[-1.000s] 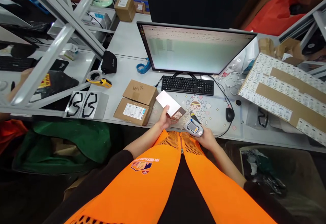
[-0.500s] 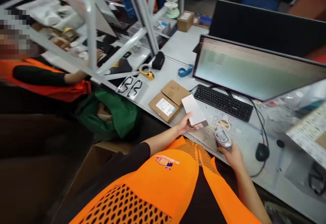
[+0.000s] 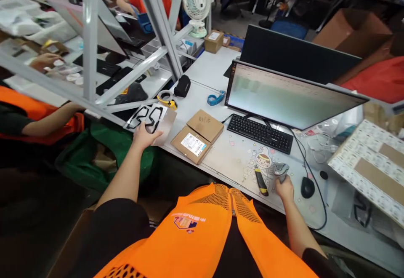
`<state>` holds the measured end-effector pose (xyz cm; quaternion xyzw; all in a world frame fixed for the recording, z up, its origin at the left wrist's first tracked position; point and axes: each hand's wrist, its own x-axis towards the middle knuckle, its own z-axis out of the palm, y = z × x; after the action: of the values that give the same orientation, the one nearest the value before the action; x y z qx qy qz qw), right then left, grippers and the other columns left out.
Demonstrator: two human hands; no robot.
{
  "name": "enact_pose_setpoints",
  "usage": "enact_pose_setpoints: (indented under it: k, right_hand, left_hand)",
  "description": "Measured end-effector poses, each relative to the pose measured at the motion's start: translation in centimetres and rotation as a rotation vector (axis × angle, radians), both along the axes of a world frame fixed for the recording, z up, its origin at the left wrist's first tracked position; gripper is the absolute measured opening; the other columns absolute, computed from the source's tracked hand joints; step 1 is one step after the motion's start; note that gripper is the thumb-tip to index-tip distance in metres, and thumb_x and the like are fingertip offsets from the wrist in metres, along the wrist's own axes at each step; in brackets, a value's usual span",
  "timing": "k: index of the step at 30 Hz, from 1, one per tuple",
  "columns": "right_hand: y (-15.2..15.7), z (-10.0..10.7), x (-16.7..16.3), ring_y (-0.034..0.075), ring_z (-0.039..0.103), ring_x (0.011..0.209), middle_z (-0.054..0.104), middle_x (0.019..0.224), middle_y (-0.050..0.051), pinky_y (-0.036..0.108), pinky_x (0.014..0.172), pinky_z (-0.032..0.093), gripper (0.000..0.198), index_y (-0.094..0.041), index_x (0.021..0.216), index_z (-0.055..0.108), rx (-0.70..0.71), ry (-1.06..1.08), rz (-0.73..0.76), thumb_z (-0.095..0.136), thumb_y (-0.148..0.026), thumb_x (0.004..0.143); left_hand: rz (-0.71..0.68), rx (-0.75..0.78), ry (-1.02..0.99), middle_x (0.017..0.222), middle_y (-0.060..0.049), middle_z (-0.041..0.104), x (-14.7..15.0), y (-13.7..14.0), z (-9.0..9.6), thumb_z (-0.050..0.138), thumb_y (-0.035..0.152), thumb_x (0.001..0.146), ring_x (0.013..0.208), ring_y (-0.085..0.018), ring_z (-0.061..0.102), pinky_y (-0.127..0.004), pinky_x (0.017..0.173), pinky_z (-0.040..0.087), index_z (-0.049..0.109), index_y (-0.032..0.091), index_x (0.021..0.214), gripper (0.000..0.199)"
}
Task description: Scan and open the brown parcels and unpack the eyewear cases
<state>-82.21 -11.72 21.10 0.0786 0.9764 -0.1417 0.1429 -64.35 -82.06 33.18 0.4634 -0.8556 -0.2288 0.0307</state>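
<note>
My left hand (image 3: 145,137) is closed on a small white box (image 3: 167,124) at the table's left edge. Beside that box lie flat clear packs with black looped outlines (image 3: 140,116), partly covered by the hand and box. My right hand (image 3: 285,188) grips a grey handheld scanner (image 3: 280,169), held just above the desk mat. Between the hands, a flat brown carton (image 3: 192,143) with a white label rests on the table. A yellow-and-black utility knife (image 3: 261,181) lies left of the scanner.
A keyboard (image 3: 260,132), monitor (image 3: 284,94) and mouse (image 3: 307,187) stand on the desk. Tape dispensers, one yellow (image 3: 167,100) and one blue (image 3: 216,97), lie farther back. A green bag (image 3: 104,156) sits below the table edge. A co-worker's arm (image 3: 52,120) is at left, behind a metal frame (image 3: 90,38).
My left hand has carried the white box left, from beside the keyboard to the packs with black outlines. My right hand still holds the scanner; the utility knife now shows clearly on the mat.
</note>
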Motion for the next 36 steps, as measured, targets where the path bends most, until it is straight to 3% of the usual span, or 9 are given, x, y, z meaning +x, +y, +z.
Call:
enact_pose_setpoints:
  k: [5, 9, 15, 18, 20, 24, 28, 32, 36]
  right_hand:
    - [-0.4, -2.0, 0.0, 0.045, 0.068, 0.135, 0.069, 0.138, 0.033, 0.055, 0.114, 0.051, 0.068, -0.001, 0.156, 0.051, 0.062, 0.021, -0.049, 0.051, -0.031, 0.095]
    - [-0.6, -3.1, 0.4, 0.042, 0.068, 0.134, 0.068, 0.142, 0.030, 0.053, 0.114, 0.053, 0.070, -0.008, 0.162, 0.046, 0.093, 0.009, -0.088, 0.055, -0.033, 0.097]
    - [-0.5, -1.7, -0.3, 0.040, 0.061, 0.145, 0.059, 0.156, 0.028, 0.050, 0.115, 0.052, 0.088, -0.010, 0.172, 0.032, 0.128, -0.171, -0.073, 0.065, -0.037, 0.095]
    - [0.2, 0.2, -2.3, 0.040, 0.057, 0.149, 0.052, 0.163, 0.029, 0.048, 0.118, 0.050, 0.111, -0.008, 0.176, 0.023, 0.147, -0.348, -0.045, 0.080, -0.037, 0.085]
    - [0.3, 1.8, -4.4, 0.042, 0.057, 0.148, 0.051, 0.163, 0.030, 0.049, 0.119, 0.048, 0.111, -0.006, 0.175, 0.026, 0.164, -0.349, -0.038, 0.081, -0.038, 0.085]
    - [-2.9, 3.9, -9.6, 0.040, 0.053, 0.149, 0.049, 0.165, 0.026, 0.050, 0.123, 0.043, 0.082, -0.012, 0.172, 0.039, 0.125, -0.141, 0.054, 0.064, -0.033, 0.097]
    - [-8.7, 3.5, -13.9, 0.045, 0.022, 0.167, 0.026, 0.182, 0.020, 0.062, 0.131, 0.030, 0.075, -0.019, 0.170, 0.047, 0.069, -0.149, 0.204, 0.061, -0.024, 0.096]
    - [-12.0, 2.3, -15.6, 0.050, 0.003, 0.170, 0.004, 0.188, 0.018, 0.076, 0.129, 0.019, 0.079, -0.021, 0.169, 0.047, 0.122, -0.286, 0.225, 0.067, -0.028, 0.094]
    - [-11.4, 2.3, -14.9, 0.047, 0.009, 0.171, 0.012, 0.187, 0.018, 0.069, 0.133, 0.022, 0.068, -0.016, 0.163, 0.055, 0.080, -0.217, 0.227, 0.062, -0.030, 0.097]
  left_hand:
    - [-0.056, 0.027, -0.239, 0.165, -0.034, 0.044, -1.3, 0.4, -6.1, 0.076, 0.064, 0.083, 0.154, -0.054, 0.042, -0.060, 0.124, 0.040, 0.033, 0.005, 0.169, 0.113]
    - [0.063, -0.089, -0.188, 0.167, -0.034, 0.036, -2.5, 3.2, -8.2, 0.066, 0.062, 0.092, 0.152, -0.054, 0.036, -0.063, 0.116, 0.047, 0.026, 0.004, 0.171, 0.106]
    - [0.085, -0.186, -0.218, 0.178, -0.030, 0.020, -4.3, 3.8, -8.1, 0.056, 0.059, 0.099, 0.158, -0.058, 0.022, -0.073, 0.118, 0.039, 0.033, 0.007, 0.167, 0.088]
    - [0.041, -0.249, -0.150, 0.180, -0.022, 0.025, -4.9, 4.0, -7.5, 0.055, 0.056, 0.101, 0.156, -0.056, 0.029, -0.072, 0.116, 0.041, 0.040, 0.015, 0.165, 0.077]
    - [-0.058, -0.266, -0.055, 0.178, -0.020, 0.033, -5.1, 5.1, -7.2, 0.052, 0.055, 0.103, 0.156, -0.050, 0.034, -0.068, 0.122, 0.039, 0.045, 0.016, 0.163, 0.072]
    - [-0.273, -0.092, -0.063, 0.178, -0.024, 0.034, -5.2, 9.9, -7.0, 0.056, 0.069, 0.097, 0.160, -0.048, 0.034, -0.064, 0.132, 0.031, 0.040, 0.013, 0.169, 0.093]
    - [-0.272, 0.018, -0.214, 0.185, -0.023, 0.014, -5.1, 13.3, -7.4, 0.063, 0.085, 0.086, 0.166, -0.055, 0.017, -0.078, 0.129, 0.020, 0.031, 0.020, 0.175, 0.114]
    - [-0.215, 0.035, -0.238, 0.182, -0.028, 0.019, -5.6, 12.5, -7.1, 0.068, 0.085, 0.080, 0.165, -0.055, 0.021, -0.079, 0.126, 0.023, 0.022, 0.020, 0.177, 0.125]
    - [-0.138, 0.064, -0.309, 0.169, -0.037, 0.039, -5.9, 10.4, -6.5, 0.073, 0.082, 0.077, 0.158, -0.057, 0.034, -0.074, 0.124, 0.029, 0.024, 0.008, 0.174, 0.131]
